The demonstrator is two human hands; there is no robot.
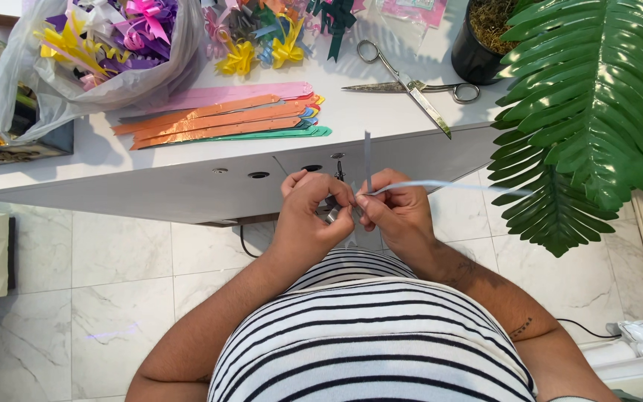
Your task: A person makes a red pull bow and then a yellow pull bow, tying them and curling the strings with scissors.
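My left hand (312, 212) and my right hand (396, 211) meet just below the white table's front edge (187, 190). Both pinch a pale blue-grey ribbon (440, 184): one thin strand runs right from my right fingers, another stands straight up between the hands. A small bunched silvery part of the ribbon sits between my fingertips, mostly hidden.
On the table lie a stack of orange, pink and green ribbon strips (221, 119), scissors (411, 85), several finished ribbon bows (262, 45) and a plastic bag of bows (98, 52). A black pot (478, 52) with large green leaves (589, 112) stands at right. White marble floor lies below.
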